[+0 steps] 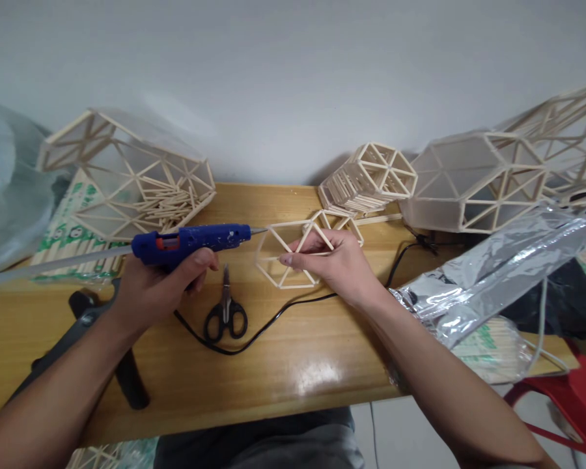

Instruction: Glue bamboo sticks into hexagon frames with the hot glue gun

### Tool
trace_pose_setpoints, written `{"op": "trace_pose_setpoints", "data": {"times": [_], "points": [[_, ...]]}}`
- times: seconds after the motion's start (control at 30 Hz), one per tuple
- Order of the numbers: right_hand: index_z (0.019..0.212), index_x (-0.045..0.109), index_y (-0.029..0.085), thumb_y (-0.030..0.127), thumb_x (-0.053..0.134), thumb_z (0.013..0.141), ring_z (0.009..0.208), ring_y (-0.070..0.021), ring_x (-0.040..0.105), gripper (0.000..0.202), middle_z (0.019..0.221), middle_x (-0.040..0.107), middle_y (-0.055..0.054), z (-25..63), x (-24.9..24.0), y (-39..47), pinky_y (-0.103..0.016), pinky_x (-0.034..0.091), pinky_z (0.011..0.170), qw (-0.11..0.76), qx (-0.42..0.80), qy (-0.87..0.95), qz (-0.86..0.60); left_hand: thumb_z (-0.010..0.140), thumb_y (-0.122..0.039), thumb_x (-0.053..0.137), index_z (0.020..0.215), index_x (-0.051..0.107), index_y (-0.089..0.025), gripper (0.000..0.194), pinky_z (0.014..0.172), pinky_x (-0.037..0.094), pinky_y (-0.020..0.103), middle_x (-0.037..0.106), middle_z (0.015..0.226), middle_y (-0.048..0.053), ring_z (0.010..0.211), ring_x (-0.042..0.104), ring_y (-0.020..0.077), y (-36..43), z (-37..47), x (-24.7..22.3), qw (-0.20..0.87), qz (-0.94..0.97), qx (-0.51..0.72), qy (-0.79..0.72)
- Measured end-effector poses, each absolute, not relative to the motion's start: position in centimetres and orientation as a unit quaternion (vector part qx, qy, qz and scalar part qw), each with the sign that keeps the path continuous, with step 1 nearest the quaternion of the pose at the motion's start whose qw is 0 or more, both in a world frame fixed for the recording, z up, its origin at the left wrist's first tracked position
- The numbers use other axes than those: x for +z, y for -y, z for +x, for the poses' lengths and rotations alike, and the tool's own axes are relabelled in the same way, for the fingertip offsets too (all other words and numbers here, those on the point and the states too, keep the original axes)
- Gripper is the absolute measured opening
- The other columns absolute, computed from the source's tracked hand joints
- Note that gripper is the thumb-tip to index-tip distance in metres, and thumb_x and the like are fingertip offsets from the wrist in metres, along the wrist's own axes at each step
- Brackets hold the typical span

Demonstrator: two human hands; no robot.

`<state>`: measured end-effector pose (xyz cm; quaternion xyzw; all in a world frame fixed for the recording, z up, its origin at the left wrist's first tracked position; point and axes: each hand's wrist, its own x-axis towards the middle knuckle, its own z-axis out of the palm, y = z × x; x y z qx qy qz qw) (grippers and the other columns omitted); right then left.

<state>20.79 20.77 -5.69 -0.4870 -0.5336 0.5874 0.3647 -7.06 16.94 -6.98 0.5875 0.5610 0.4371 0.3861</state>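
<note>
My left hand (168, 283) is wrapped round the handle of a blue glue gun (208, 238), whose metal tip points right. A long translucent glue stick (85, 258) sticks out of its back. The tip is at the upper left corner of a hexagonal frame of thin wooden sticks (297, 282). My right hand (334, 260) pinches that frame near its centre between thumb and fingers, just above the table. Behind it, a second small stick frame (354, 227) is partly hidden by the hand.
Black-handled scissors (226, 319) lie on the wooden table (273, 365). A black cable (293, 301) curves past them. A black stand (129, 378) is at left. Along the wall are a stick-filled frame (137, 176), a hexagonal stack (385, 170) and a larger one (502, 179). Silvery plastic packaging (469, 286) lies right.
</note>
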Motion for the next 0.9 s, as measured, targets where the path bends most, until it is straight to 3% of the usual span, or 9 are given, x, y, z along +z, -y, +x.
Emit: {"op": "trace_pose_setpoints", "data": {"times": [0.4,0.9], "points": [[0.070,0.080,0.021,0.042,0.103,0.061,0.063,-0.0144,0.064,0.033,0.070,0.075,-0.001,20.73,-5.98,-20.56,-0.028,0.047,0.058,0.359,0.608,0.539,-0.460,0.092,-0.058,0.072,0.075,0.078,-0.022,0.040,0.045,0.045,0.027,0.067,0.058,0.002,0.046,0.058,0.0143,-16.86,-7.22,-7.34,0.382,0.591,0.434,-0.563],[0.072,0.078,0.022,0.046,0.098,0.069,0.068,-0.0166,0.068,0.031,0.071,0.075,-0.001,20.99,-5.68,-20.82,-0.032,0.054,0.069,0.359,0.616,0.540,-0.448,0.091,-0.059,0.072,0.073,0.076,-0.021,0.042,0.044,0.045,0.025,0.067,0.058,0.002,0.045,0.058,0.0136,-17.15,-7.18,-7.39,0.372,0.586,0.430,-0.578]]}}
